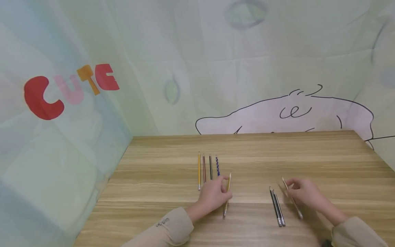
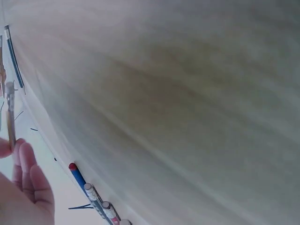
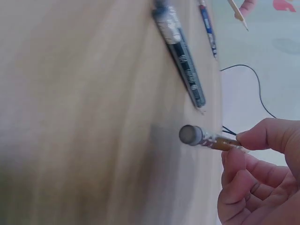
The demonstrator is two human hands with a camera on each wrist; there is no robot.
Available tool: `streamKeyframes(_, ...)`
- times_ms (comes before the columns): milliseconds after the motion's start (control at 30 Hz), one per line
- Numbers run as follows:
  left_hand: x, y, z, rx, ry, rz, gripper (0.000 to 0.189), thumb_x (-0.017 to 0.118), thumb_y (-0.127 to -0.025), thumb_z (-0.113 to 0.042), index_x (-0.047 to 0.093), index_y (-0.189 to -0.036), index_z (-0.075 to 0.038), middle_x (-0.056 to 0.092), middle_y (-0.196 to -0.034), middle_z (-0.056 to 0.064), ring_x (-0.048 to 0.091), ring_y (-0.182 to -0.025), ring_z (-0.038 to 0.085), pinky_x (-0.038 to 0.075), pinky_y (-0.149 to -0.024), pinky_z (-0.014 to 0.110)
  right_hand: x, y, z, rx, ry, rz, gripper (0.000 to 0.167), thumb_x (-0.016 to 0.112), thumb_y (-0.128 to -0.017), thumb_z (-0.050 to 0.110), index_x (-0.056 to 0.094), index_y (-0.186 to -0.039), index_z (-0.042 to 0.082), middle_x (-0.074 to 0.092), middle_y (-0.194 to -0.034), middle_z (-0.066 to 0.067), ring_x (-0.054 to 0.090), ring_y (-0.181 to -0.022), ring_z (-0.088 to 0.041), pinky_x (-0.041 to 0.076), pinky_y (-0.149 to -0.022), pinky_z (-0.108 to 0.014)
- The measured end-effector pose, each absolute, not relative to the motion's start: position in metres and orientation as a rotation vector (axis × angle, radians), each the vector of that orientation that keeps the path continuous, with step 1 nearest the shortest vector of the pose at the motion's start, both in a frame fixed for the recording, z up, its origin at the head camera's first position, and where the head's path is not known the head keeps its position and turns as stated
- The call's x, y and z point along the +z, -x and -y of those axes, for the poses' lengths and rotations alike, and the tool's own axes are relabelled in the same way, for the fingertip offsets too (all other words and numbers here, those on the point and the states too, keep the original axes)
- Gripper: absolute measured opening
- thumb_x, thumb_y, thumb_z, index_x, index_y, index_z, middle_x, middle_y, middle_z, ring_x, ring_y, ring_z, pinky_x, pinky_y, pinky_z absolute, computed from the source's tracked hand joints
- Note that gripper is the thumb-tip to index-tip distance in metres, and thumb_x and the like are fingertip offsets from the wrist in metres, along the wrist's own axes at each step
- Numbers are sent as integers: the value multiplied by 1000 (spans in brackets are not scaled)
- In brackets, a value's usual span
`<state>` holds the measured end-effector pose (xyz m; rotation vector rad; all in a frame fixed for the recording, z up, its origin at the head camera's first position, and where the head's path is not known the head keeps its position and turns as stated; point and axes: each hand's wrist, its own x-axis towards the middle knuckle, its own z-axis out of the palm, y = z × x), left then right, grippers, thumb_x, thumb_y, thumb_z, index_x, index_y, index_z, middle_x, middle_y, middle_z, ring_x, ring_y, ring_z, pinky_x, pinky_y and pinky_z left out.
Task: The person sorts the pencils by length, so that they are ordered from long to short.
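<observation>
My left hand [image 1: 214, 193] pinches a yellow pencil [image 1: 229, 183] between thumb and fingers, its tip pointing away and its eraser end toward me. In the left wrist view, that pencil [image 2: 11, 117] stands up from the fingertips. Over on the right, my right hand [image 1: 303, 192] pinches another pencil [image 1: 294, 201] near its tip. Its round eraser end and brownish-yellow body face the right wrist camera. Between the hands lie dark pencils [image 1: 277, 207] side by side, nearer the right hand. Beyond the left hand is a row: yellow [image 1: 199, 171], dark red [image 1: 204, 168], black [image 1: 211, 166] and blue-patterned [image 1: 217, 164] pencils.
The wooden table [image 1: 247, 147] runs back to a pale cloth backdrop [image 1: 185, 68] with a line drawing [image 1: 308, 116]. A side cloth [image 1: 55, 154] with coloured letters [image 1: 46, 97] hangs at the left. The left forearm covers part of the table's front.
</observation>
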<state>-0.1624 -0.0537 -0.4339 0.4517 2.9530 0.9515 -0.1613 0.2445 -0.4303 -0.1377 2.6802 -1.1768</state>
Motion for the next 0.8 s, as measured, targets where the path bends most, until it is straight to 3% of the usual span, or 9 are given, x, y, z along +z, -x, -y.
streamKeyframes(200,-429,163,52,1096,-475,-2987,48,62,-70,-16,52,-117,-12,59,-64,-13,41,-46,-4,35,-44,13,-423,166,-244,-1195,206,-2770,26,58,-78,6,57,-100,-7,62,-75,-8,51,-59,-7,45,-52,-22)
streamKeyframes(400,-424,164,50,1188,-476,-2990,45,59,-73,-16,52,-118,-12,64,-69,-9,43,-46,-4,35,-40,13,-415,172,-242,-1320,199,-2716,27,55,-81,6,55,-102,-11,62,-79,-10,51,-57,-8,47,-50,-25)
streamKeyframes(800,-419,165,39,1410,-401,-2857,40,61,-75,-15,55,-115,-10,66,-75,-3,55,-62,-2,44,-52,11,-402,179,-235,-1520,202,-2625,30,53,-84,8,50,-106,-12,56,-77,-6,49,-57,-6,45,-50,-22)
